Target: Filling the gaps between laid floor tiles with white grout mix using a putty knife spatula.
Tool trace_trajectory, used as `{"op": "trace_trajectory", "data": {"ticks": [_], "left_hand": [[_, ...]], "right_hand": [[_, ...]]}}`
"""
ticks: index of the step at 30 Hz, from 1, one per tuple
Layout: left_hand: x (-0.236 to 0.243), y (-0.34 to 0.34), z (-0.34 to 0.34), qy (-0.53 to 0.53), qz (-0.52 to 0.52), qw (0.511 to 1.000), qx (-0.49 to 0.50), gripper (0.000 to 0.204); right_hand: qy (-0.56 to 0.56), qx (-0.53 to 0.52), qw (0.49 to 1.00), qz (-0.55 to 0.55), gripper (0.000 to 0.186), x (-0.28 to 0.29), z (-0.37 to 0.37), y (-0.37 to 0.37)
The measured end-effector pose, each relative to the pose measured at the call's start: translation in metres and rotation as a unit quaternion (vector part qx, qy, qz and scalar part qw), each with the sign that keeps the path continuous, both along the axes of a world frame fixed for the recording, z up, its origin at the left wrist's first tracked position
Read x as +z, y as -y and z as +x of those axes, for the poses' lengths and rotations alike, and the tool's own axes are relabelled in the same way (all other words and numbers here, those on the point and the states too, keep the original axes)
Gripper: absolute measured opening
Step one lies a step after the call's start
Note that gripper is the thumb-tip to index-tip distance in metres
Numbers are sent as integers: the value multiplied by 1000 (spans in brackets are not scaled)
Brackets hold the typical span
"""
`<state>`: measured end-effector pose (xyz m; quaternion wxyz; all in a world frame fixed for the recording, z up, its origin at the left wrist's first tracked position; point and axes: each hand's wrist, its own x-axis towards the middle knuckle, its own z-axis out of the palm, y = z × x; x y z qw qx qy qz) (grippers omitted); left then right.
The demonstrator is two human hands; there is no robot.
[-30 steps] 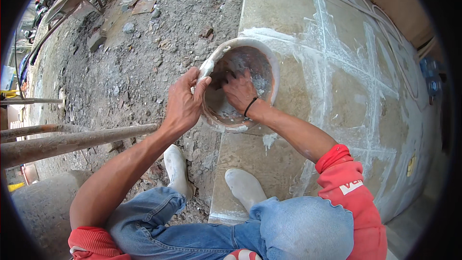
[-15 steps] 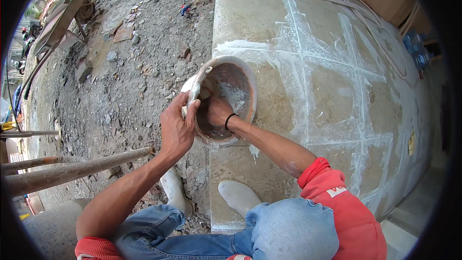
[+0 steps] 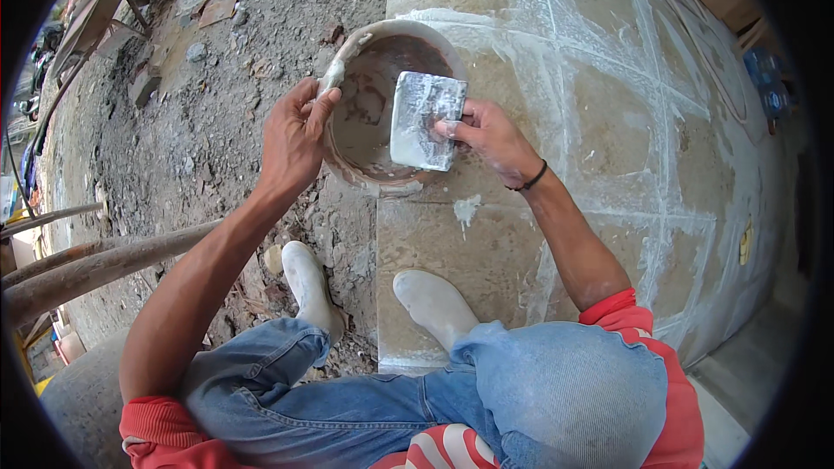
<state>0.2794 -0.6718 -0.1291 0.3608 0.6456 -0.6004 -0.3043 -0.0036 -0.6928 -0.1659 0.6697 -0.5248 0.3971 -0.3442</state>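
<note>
My left hand (image 3: 295, 135) is closed on the left side of the rim of a round bucket (image 3: 340, 61), thumb over the edge. The bucket is tilted toward me, its inside smeared with grey and white paste. In my right hand (image 3: 497, 141) is a flat rectangular grout float (image 3: 424, 108), gripped at its right edge and coated with wet white grout. It is held over the right part of the bucket's opening and hides some of the inside. A dark band circles my right wrist.
Large beige floor tiles (image 3: 443, 234) lie to the right, their joints smeared with white grout. Rough rubble ground (image 3: 226, 113) fills the left, with a wheelbarrow (image 3: 91, 17) at far left. Wooden poles (image 3: 113, 269) jut in at left. My white boots (image 3: 430, 300) straddle the tile edge.
My right hand has come up out of the bucket to the right, bringing the grout float into sight. The left hand stays on the rim; the view has shifted.
</note>
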Motion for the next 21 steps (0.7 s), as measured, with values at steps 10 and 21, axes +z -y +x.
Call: {"op": "trace_trajectory", "data": {"ticks": [10, 21], "left_hand": [[3, 1, -3, -63, 19, 998, 1, 35], [4, 1, -3, -73, 2, 997, 4, 34]], "right_hand": [[-460, -66, 854, -235, 17, -102, -98, -106], [-427, -229, 872, -76, 15, -154, -167, -135]]}}
